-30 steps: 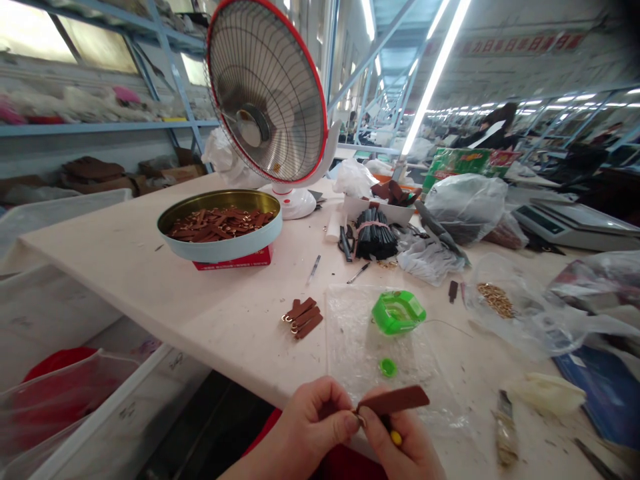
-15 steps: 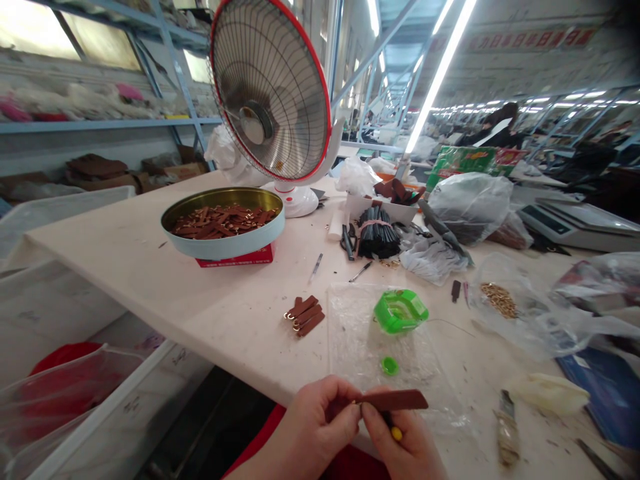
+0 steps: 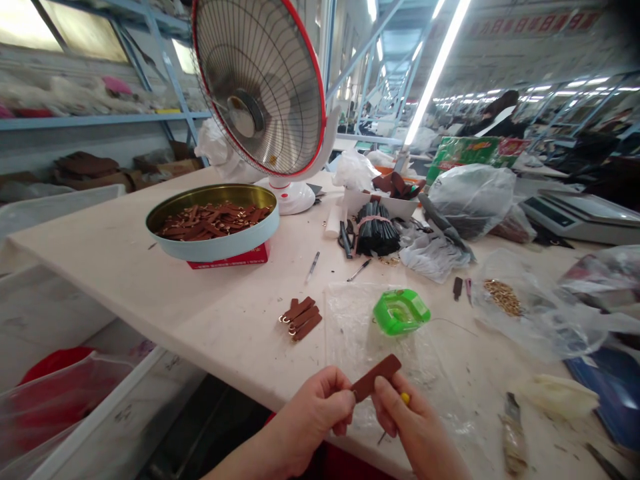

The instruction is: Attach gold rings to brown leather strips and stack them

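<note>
Over the table's near edge, my left hand (image 3: 325, 403) pinches the lower left end of a brown leather tab (image 3: 376, 377). My right hand (image 3: 405, 413) grips the same tab farther along, its thumb on the flat side. Tucked in that hand too is a thin tool with a yellow end (image 3: 405, 398); a fine metal tip pokes out below, the rest hidden by fingers. Beyond the hands sits a green plastic container (image 3: 401, 311) on a clear plastic sheet (image 3: 345, 333). Left of it lies a small pile of brown leather tabs (image 3: 303, 319) with metal rings.
A round tin (image 3: 210, 250) full of brown tabs rests on a red box (image 3: 235, 257). Behind it stands a fan-shaped heater (image 3: 260, 87). Two pens, a black banded bundle (image 3: 377, 230), a bag of gold-coloured hardware (image 3: 503, 297) and a taped knife (image 3: 513, 433) lie about.
The leather tab has swung from nearly level to tilted, its far end raised toward the upper right. My right hand has shifted with it, and the tool's metal tip now shows below.
</note>
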Demonstrator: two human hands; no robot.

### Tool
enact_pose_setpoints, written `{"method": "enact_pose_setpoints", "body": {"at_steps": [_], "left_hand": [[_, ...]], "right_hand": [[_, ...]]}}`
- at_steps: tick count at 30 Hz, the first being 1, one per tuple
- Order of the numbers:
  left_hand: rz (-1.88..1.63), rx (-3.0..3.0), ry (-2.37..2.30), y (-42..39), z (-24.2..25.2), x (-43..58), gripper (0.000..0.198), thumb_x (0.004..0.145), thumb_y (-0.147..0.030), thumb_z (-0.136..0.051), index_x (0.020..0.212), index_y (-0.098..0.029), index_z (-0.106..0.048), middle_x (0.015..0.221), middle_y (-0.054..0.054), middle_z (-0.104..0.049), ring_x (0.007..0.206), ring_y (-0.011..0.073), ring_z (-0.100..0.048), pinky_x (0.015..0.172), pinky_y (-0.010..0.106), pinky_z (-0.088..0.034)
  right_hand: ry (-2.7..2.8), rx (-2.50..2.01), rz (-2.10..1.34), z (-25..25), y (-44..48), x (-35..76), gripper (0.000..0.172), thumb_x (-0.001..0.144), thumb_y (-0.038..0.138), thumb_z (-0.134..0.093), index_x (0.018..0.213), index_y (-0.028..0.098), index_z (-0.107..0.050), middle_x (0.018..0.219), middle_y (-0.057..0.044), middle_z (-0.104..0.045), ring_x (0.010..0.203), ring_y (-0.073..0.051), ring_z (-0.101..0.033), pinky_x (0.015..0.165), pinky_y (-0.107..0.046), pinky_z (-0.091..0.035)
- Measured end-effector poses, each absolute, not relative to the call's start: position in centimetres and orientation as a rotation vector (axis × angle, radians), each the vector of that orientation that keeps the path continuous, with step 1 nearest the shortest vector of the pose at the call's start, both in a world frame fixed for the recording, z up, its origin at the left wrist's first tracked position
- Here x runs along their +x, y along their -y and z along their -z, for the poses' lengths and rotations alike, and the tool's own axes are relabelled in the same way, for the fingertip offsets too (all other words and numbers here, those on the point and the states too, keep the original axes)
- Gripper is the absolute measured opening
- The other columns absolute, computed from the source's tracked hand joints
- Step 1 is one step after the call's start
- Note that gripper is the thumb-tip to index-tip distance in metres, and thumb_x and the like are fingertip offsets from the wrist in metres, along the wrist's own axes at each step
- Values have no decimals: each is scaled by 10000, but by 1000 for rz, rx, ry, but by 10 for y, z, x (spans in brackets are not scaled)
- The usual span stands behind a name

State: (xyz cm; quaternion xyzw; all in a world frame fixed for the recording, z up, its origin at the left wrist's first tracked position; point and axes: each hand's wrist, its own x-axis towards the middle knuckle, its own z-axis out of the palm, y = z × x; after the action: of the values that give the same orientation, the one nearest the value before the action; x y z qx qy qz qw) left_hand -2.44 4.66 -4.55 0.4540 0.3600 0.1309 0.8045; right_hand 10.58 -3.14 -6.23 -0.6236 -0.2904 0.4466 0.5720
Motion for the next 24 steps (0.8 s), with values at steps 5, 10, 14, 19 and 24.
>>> {"method": "enact_pose_setpoints", "body": {"at_steps": [5, 10, 14, 19, 24], "left_hand": [[-288, 1023, -797, -55, 51, -17, 68, 650, -200, -497, 642, -171, -436, 495, -74, -421, 482, 62, -341, 515, 210, -244], [-259, 1014, -834, -64, 52, -2, 106, 656, -229, -495, 626, -176, -409, 493, -74, -404, 481, 62, -331, 516, 207, -244], [-285, 1043, -855, -69, 50, 9, 121, 669, -224, -487, 611, -180, -390, 492, -71, -392, 494, 66, -318, 527, 207, -255], [-284, 1065, -887, -68, 55, 9, 116, 680, -208, -484, 618, -180, -390, 494, -73, -388, 494, 66, -317, 533, 207, -258], [-295, 1075, -887, -65, 56, 4, 134, 696, -234, -500, 627, -175, -401, 505, -72, -408, 489, 62, -334, 529, 207, -266]], "right_hand": [[581, -1548, -614, 60, 47, 145, 364, 801, 551, -508, 696, 212, -591, 627, -3, -548, 645, -188, -499, 608, -286, -390], [424, -1586, -492, 72, 55, 166, 379, 828, 555, -462, 700, 218, -580, 576, 18, -557, 543, -146, -451, 490, -255, -315], [436, -1683, -381, 84, 46, 168, 380, 827, 552, -477, 685, 209, -561, 611, 8, -564, 570, -156, -430, 540, -270, -330], [455, -1707, -432, 96, 43, 169, 367, 841, 532, -466, 704, 205, -560, 600, 21, -544, 555, -154, -418, 541, -280, -328], [480, -1713, -394, 105, 44, 171, 359, 851, 513, -464, 693, 204, -554, 615, 19, -557, 570, -150, -422, 553, -271, -336]]}}
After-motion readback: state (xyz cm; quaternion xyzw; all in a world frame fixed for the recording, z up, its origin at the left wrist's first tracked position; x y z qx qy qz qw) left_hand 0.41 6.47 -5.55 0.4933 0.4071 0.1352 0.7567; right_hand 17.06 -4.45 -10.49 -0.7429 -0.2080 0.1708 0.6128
